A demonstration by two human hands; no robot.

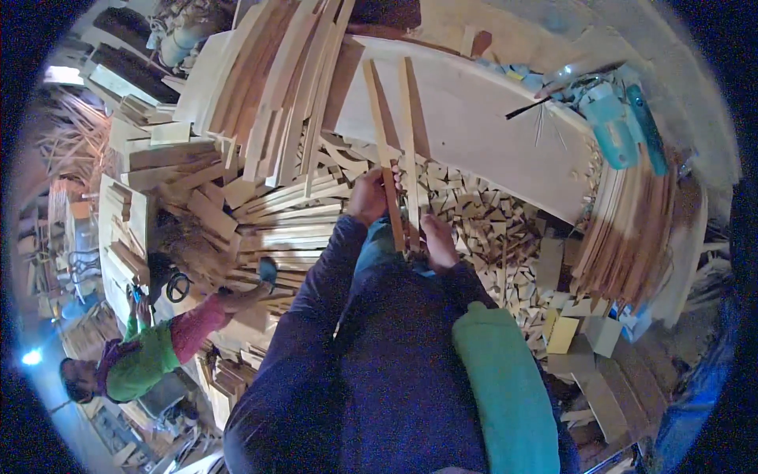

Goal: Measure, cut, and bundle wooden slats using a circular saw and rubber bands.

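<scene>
Two long narrow wooden strips, a left one [377, 103] and a right one [407, 110], point away from me over a pale board [493, 122]. My left hand [367, 197] is closed on the left strip, near its middle. My right hand [438, 241] is closed on the lower part of the right strip, beside my lap. A large heap of small wooden offcuts [489, 229] lies around and beneath the strips.
Stacks of long planks [260, 87] lie upper left, loose slats [276, 229] below. A teal power tool [604, 122] sits on bundled strips [616, 245] at right, near boxy boards [564, 332]. Another person [134, 367] in green and pink works at lower left.
</scene>
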